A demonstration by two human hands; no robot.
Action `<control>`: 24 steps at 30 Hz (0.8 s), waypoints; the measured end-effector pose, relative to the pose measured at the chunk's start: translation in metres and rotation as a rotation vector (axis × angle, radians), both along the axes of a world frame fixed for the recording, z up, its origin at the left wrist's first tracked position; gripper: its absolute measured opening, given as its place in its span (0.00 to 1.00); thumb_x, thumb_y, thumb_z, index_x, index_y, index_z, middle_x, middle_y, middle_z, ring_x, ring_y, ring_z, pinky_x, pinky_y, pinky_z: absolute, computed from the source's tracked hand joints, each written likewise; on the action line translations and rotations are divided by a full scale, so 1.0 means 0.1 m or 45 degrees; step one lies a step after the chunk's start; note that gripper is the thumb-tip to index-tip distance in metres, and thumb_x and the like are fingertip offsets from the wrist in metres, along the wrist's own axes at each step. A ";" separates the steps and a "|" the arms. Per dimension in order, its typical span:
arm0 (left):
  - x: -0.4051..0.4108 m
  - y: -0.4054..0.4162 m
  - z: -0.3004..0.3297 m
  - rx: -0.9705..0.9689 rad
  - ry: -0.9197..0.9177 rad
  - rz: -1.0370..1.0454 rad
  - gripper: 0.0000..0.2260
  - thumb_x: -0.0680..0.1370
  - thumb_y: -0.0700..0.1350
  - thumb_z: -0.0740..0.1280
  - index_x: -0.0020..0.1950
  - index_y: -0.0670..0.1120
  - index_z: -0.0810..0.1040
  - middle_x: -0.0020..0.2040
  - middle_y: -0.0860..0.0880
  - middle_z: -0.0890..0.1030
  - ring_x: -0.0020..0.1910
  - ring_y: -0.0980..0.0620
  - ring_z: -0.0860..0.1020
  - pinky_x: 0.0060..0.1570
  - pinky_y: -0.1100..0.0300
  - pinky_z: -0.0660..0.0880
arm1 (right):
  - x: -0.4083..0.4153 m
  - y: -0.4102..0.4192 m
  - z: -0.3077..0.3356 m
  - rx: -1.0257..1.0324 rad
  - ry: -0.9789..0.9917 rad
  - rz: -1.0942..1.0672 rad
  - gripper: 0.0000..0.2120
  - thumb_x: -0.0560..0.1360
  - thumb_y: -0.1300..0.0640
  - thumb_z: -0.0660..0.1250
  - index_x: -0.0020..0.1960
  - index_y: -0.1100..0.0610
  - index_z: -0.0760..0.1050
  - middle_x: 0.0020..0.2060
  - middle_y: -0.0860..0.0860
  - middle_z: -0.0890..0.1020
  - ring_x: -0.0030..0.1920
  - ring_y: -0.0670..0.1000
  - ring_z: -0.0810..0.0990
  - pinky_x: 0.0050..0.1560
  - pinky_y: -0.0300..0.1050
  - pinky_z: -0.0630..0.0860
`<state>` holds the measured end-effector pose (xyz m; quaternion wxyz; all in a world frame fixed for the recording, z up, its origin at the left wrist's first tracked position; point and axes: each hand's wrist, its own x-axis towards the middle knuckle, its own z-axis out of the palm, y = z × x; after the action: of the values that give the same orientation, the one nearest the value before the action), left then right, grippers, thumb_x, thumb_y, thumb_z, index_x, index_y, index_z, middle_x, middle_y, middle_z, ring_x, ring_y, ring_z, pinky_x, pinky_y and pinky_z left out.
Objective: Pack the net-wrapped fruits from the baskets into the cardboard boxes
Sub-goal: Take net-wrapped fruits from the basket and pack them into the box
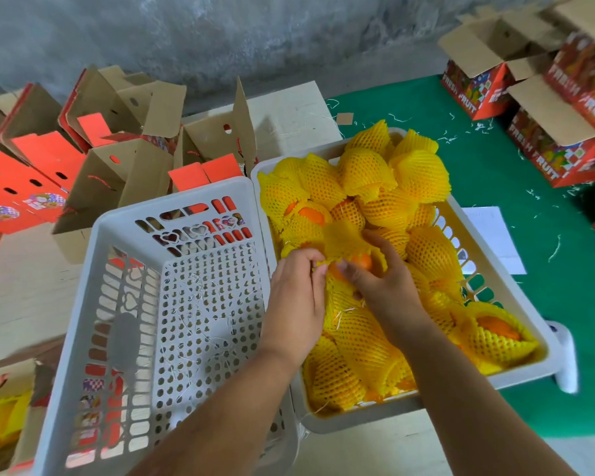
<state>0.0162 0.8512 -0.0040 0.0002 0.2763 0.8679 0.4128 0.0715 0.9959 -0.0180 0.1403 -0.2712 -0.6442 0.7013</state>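
Both forearms enter from the bottom edge and converge over the right basket [516, 372], which is heaped with fruits [368, 173] in yellow foam net.

Left hand [294, 297]: back of hand up, wrist roughly straight, fingers curled at the tips and pinching the edge of a net [344, 240] at the basket's left side. The forearm crosses the near right corner of the left basket [117, 242].

Right hand [380, 273]: angled in from the right, fingers bent down onto the same fruit [363, 261], thumb side toward the left hand. Fingertips press and grip the orange skin where the net has pulled open. The two hands are just beside each other, nearly touching at the fingertips.

The fruit being handled lies in the middle-left of the right basket, on top of the other wrapped fruits.

The left basket, white and perforated, holds only loose pale fibres. It touches the right basket along one side.

Open boxes [124, 166] stand behind the left basket. A box [4, 407] at lower left holds some yellow net. More boxes marked FRESH FRUIT [557, 156] sit on the green mat [495, 201] at upper right. A white sheet [495, 235] lies just right of the right basket.
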 end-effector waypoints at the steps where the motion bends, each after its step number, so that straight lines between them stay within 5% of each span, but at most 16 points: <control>1: 0.02 0.00 0.01 -0.025 0.026 -0.037 0.13 0.85 0.56 0.54 0.60 0.51 0.73 0.52 0.57 0.72 0.54 0.55 0.72 0.55 0.56 0.73 | 0.00 0.00 -0.03 0.073 0.041 -0.057 0.32 0.66 0.36 0.79 0.66 0.44 0.76 0.55 0.45 0.84 0.50 0.44 0.83 0.48 0.40 0.80; 5: 0.06 0.02 0.01 -0.121 0.158 -0.225 0.13 0.85 0.53 0.57 0.60 0.47 0.76 0.54 0.52 0.76 0.55 0.53 0.72 0.55 0.53 0.74 | -0.01 0.00 -0.05 0.123 0.076 -0.174 0.14 0.73 0.34 0.73 0.50 0.42 0.81 0.44 0.36 0.85 0.46 0.35 0.82 0.43 0.28 0.75; 9: 0.09 0.01 0.00 -0.164 0.275 -0.361 0.11 0.83 0.52 0.65 0.61 0.49 0.79 0.57 0.51 0.74 0.59 0.49 0.73 0.59 0.48 0.74 | 0.00 -0.01 -0.03 -0.038 0.081 -0.092 0.14 0.75 0.38 0.67 0.51 0.47 0.79 0.44 0.39 0.86 0.46 0.37 0.82 0.46 0.33 0.78; 13: 0.14 -0.01 -0.01 -0.145 0.348 -0.406 0.22 0.72 0.50 0.73 0.66 0.55 0.77 0.74 0.50 0.64 0.77 0.48 0.62 0.75 0.52 0.65 | 0.03 0.06 0.05 -0.187 0.035 0.006 0.10 0.78 0.37 0.62 0.43 0.30 0.81 0.38 0.21 0.79 0.42 0.26 0.79 0.39 0.31 0.79; 16: 0.13 0.00 -0.02 -0.177 0.071 -0.425 0.34 0.74 0.52 0.74 0.76 0.63 0.62 0.76 0.60 0.61 0.73 0.65 0.67 0.67 0.55 0.75 | 0.06 0.10 0.01 -0.212 -0.032 0.115 0.10 0.77 0.36 0.62 0.50 0.30 0.83 0.48 0.32 0.84 0.47 0.33 0.82 0.45 0.32 0.77; 17: 0.11 0.00 0.00 -0.197 -0.075 -0.359 0.39 0.74 0.56 0.74 0.79 0.69 0.55 0.72 0.63 0.62 0.66 0.69 0.70 0.63 0.57 0.78 | 0.09 0.11 -0.02 -0.176 -0.045 0.152 0.16 0.77 0.36 0.62 0.59 0.37 0.81 0.53 0.35 0.84 0.50 0.32 0.80 0.48 0.31 0.74; 18: 0.10 0.01 0.00 -0.240 -0.138 -0.311 0.43 0.73 0.60 0.73 0.79 0.72 0.49 0.69 0.64 0.64 0.62 0.70 0.71 0.61 0.59 0.78 | 0.10 0.11 -0.04 -0.130 -0.046 0.182 0.23 0.77 0.36 0.62 0.65 0.47 0.78 0.48 0.30 0.74 0.46 0.30 0.75 0.49 0.28 0.72; 19: 0.08 0.02 0.00 -0.288 -0.098 -0.303 0.44 0.72 0.62 0.73 0.80 0.70 0.49 0.68 0.62 0.66 0.64 0.67 0.71 0.63 0.58 0.78 | 0.12 0.10 -0.04 -0.082 -0.028 0.222 0.28 0.78 0.36 0.62 0.65 0.58 0.74 0.64 0.46 0.69 0.55 0.32 0.79 0.48 0.25 0.71; 20: 0.08 0.03 -0.02 -0.310 -0.033 -0.308 0.44 0.72 0.63 0.72 0.81 0.67 0.51 0.69 0.61 0.67 0.68 0.63 0.69 0.66 0.56 0.76 | 0.12 0.08 -0.05 -0.035 0.012 0.254 0.28 0.80 0.37 0.61 0.62 0.62 0.71 0.57 0.51 0.79 0.63 0.35 0.70 0.47 0.24 0.71; 21: 0.08 0.04 -0.03 -0.292 0.010 -0.309 0.42 0.71 0.63 0.72 0.81 0.64 0.54 0.71 0.61 0.68 0.72 0.60 0.68 0.67 0.54 0.75 | 0.14 0.05 -0.03 -0.018 0.035 0.283 0.24 0.82 0.38 0.60 0.58 0.60 0.74 0.58 0.53 0.77 0.59 0.36 0.78 0.48 0.24 0.71; 24: 0.06 0.01 -0.03 -0.101 -0.046 -0.156 0.41 0.70 0.67 0.73 0.78 0.67 0.57 0.70 0.66 0.67 0.68 0.61 0.73 0.60 0.61 0.76 | 0.06 0.05 0.07 0.137 0.181 0.163 0.19 0.82 0.40 0.55 0.57 0.51 0.77 0.53 0.50 0.81 0.56 0.42 0.79 0.53 0.34 0.74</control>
<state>0.0221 0.8522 -0.0068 0.0521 0.3212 0.8649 0.3822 0.0772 1.0007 -0.0107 0.1550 -0.1711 -0.6854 0.6906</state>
